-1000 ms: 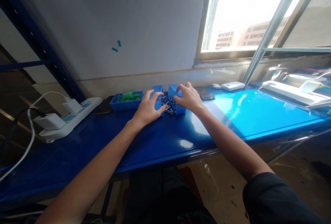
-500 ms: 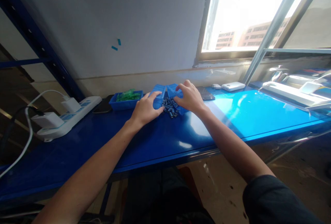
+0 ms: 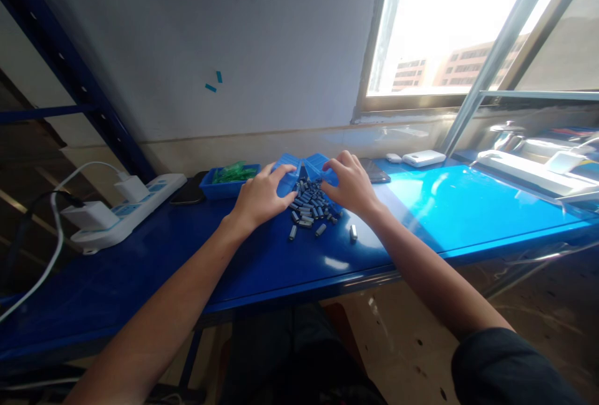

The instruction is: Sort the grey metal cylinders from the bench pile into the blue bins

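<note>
With its fingers wrapped round the side, my left hand (image 3: 263, 198) grips a blue plastic bin (image 3: 287, 185), which is tipped forward. My right hand (image 3: 352, 188) holds a second blue plastic bin (image 3: 316, 161), tilted inward beside the first. The two bins lean toward each other, a narrow dark gap between them. Below their mouths lies a heap of small, dark, oblong metal-looking pieces (image 3: 309, 205) on the blue table (image 3: 271, 268). A few pieces have rolled apart toward the near edge, one of them (image 3: 353, 233) by my right wrist.
A blue tray (image 3: 222, 190) of green plastic pieces (image 3: 234, 171) stands left of my hands. Farther left are a dark phone (image 3: 188, 193) and a white power strip (image 3: 128, 214) with plugs. Behind my right hand lie another phone (image 3: 377, 171) and a white box (image 3: 423, 158).
More small pieces have spilled out of the bins; the heap has spread toward me, with several lying loose. Both hands keep their hold, almost in place.
</note>
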Tool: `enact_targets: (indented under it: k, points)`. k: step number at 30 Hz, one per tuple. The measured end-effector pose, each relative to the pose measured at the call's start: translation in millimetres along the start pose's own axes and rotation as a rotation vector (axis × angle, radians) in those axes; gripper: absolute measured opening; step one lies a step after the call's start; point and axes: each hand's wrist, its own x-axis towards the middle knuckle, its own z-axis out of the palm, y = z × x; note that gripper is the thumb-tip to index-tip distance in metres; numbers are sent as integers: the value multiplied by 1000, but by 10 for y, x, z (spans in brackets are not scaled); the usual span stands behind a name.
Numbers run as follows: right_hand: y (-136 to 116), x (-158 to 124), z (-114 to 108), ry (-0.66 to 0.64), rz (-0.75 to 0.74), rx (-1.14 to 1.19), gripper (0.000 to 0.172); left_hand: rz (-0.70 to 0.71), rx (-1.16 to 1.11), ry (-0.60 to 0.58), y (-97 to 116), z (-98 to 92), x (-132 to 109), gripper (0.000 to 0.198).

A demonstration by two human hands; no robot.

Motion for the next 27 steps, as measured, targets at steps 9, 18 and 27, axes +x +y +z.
enact_targets:
  k: [9,18,27]
  points:
    - [148,-73,7,69,-225,-25,18,6,-48,1,-120,-89,12,50]
    - [522,-33,15,273,-268,5,18,-120,-210,151,-341,-186,109,55]
    - [1123,494,198,619,280,197,20,-245,-633,433,-620,8,654,61]
